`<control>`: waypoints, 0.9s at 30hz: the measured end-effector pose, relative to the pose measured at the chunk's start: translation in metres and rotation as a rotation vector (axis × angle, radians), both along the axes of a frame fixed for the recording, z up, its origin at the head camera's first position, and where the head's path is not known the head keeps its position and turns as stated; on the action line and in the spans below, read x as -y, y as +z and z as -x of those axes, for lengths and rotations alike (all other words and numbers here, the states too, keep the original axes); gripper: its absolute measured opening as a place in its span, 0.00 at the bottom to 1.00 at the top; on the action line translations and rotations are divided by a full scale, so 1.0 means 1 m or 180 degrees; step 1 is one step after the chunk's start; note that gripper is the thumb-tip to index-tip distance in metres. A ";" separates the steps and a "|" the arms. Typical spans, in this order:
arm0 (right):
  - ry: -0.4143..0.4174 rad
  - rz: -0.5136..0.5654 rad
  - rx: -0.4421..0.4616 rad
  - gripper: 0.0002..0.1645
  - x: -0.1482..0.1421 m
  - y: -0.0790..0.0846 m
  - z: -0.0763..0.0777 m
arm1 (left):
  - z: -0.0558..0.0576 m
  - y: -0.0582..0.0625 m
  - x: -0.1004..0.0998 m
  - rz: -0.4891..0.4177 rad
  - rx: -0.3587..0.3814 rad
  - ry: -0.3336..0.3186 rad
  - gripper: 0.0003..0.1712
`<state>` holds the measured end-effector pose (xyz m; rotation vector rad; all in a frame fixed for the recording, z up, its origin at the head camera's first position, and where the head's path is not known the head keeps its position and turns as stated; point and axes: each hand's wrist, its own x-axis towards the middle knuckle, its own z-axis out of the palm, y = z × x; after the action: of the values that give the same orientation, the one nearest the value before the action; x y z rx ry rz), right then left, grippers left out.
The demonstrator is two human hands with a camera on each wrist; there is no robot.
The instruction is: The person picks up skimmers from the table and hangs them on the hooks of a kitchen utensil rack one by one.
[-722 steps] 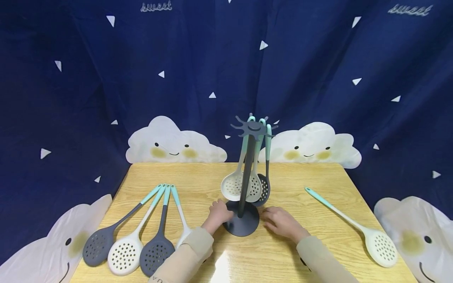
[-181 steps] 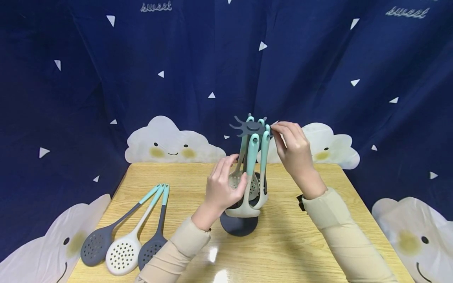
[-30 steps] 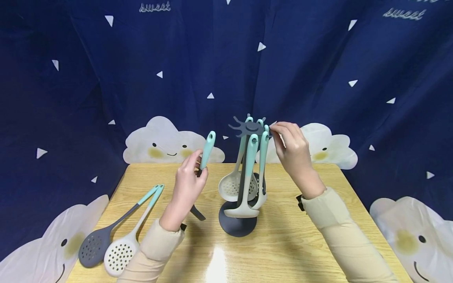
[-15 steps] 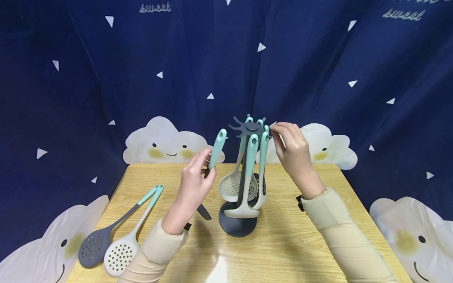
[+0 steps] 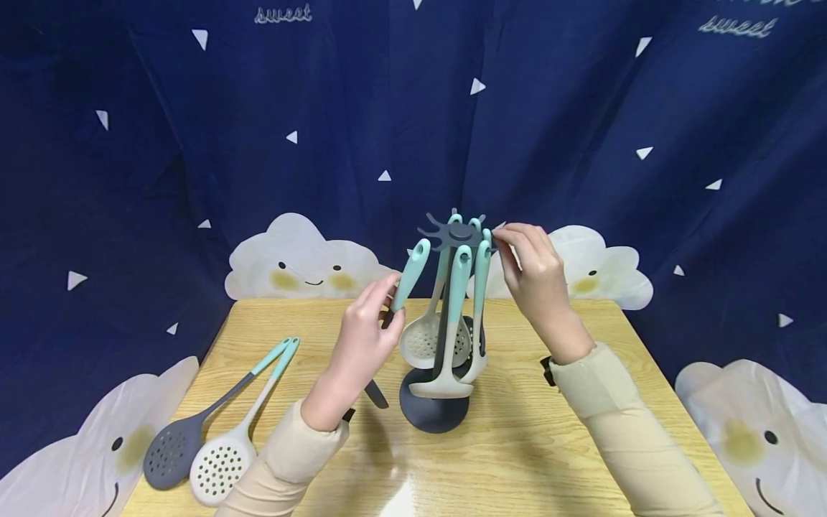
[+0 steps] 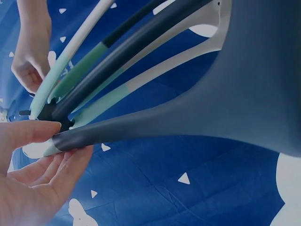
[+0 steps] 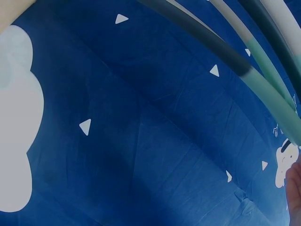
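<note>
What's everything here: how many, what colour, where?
Table: one, wooden, centre
Utensil rack: one, dark grey, on table
Hanging utensils: five, four whitish, one dark grey, mint-handled, on rack
Skimmers: two, dark grey and white, mint-handled, table's left
Held utensil: one, dark grey, mint-handled, left of rack
Curtain: one, navy with white triangles and "sweet" lettering, behind
Smiling clouds: four, white, two behind, one each side
Wristwear: two, black, by cuffs
Sleeves: two, beige, forearms
Left hand: one, bare, pinching held utensil
Right hand: one, bare, rack's top

2 hands (image 5: 366, 329) (image 5: 536, 269) raised, pinching, right higher.
</note>
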<state>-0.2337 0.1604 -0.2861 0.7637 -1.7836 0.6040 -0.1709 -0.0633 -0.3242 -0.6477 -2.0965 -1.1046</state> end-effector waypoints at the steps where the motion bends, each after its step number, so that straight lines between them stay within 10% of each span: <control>1: -0.0001 0.0000 0.0001 0.06 0.000 0.000 0.000 | 0.000 0.000 -0.001 0.0005 0.0001 -0.0008 0.24; 27: -0.0004 0.0029 0.0011 0.06 0.000 -0.001 0.000 | 0.003 -0.003 -0.015 0.0060 0.0046 -0.0033 0.23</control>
<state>-0.2337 0.1608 -0.2868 0.7558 -1.7832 0.6125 -0.1736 -0.0484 -0.3273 -0.6621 -2.1203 -1.0995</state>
